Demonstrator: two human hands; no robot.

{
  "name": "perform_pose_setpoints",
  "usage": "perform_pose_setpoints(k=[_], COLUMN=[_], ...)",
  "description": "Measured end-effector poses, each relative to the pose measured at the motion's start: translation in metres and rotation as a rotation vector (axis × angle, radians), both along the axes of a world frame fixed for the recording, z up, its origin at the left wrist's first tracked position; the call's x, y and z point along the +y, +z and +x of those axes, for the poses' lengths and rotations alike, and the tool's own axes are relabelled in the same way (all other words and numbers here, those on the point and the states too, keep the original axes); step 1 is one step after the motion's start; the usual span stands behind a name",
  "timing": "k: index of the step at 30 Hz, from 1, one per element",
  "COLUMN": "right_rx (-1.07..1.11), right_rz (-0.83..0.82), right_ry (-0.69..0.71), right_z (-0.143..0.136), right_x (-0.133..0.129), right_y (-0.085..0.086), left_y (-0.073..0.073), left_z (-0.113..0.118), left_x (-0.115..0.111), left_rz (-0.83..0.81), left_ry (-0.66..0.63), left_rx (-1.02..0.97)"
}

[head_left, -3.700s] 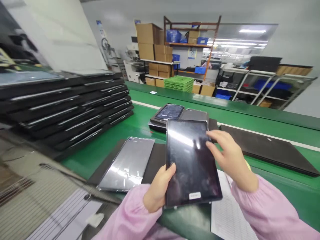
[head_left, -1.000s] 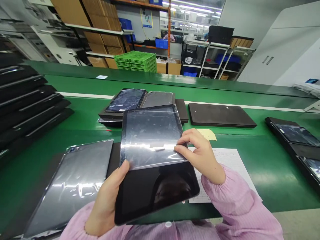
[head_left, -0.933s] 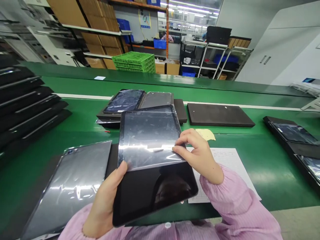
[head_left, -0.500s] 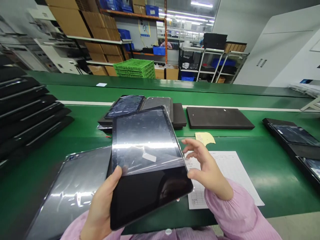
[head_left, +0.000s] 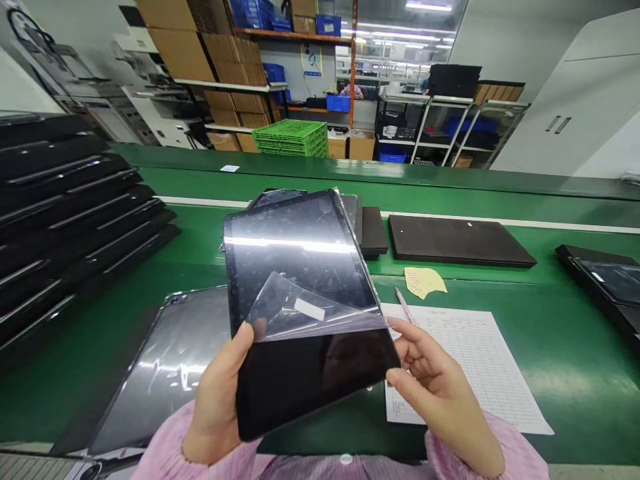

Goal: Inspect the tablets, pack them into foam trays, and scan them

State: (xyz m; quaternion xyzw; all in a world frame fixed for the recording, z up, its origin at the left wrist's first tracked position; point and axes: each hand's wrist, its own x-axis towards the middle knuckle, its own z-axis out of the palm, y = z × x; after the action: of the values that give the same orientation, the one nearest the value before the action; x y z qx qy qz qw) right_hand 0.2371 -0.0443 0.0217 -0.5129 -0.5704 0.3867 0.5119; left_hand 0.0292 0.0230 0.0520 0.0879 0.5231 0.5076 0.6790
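Note:
My left hand [head_left: 223, 390] grips the left edge of a black tablet [head_left: 315, 383], thumb on its front and fingers hidden behind. A clear film [head_left: 280, 310] with a white label [head_left: 309, 309] is folded back across the middle of the screen; the lower screen is bare black. My right hand [head_left: 433, 380] is closed at the tablet's lower right edge, thumb at the corner and index finger by the film's fold. Under and left of my left hand lies another tablet [head_left: 175, 360], back side up, in a clear wrap.
Stacked dark tablets or trays [head_left: 75, 213] rise at the left. A printed form [head_left: 470, 373], a pen [head_left: 405, 305] and a yellow paper scrap [head_left: 425, 282] lie at the right. Behind are a flat black block [head_left: 460, 240] and more tablets; another tray [head_left: 605, 280] sits far right.
My right hand has come down and closed on the tablet's right edge. The film now shows a folded, raised flap. The view has swung slightly left.

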Motion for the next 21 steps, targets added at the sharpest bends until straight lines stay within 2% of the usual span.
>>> perform_pose_setpoints(k=[7,13,16,21], right_rx=[-0.064,-0.156,-0.214,-0.288], right_rz=[0.01,-0.034,-0.048,0.026], right_ry=[-0.095,-0.279,-0.327,-0.388], right_z=[-0.015,-0.033,-0.038,-0.038], right_x=[-0.002,-0.001,-0.001,0.002], right_y=[-0.004,-0.015,-0.018,-0.021], left_y=[0.007,-0.004,-0.009,-0.008], left_z=[0.009,0.009,0.005,0.006], left_x=[0.0,0.0,0.001,0.004], left_rz=[-0.016,0.024,0.032,0.043], left_ry=[0.03,0.048,0.063,0.036], left_rx=[-0.026,0.008,0.055,-0.015])
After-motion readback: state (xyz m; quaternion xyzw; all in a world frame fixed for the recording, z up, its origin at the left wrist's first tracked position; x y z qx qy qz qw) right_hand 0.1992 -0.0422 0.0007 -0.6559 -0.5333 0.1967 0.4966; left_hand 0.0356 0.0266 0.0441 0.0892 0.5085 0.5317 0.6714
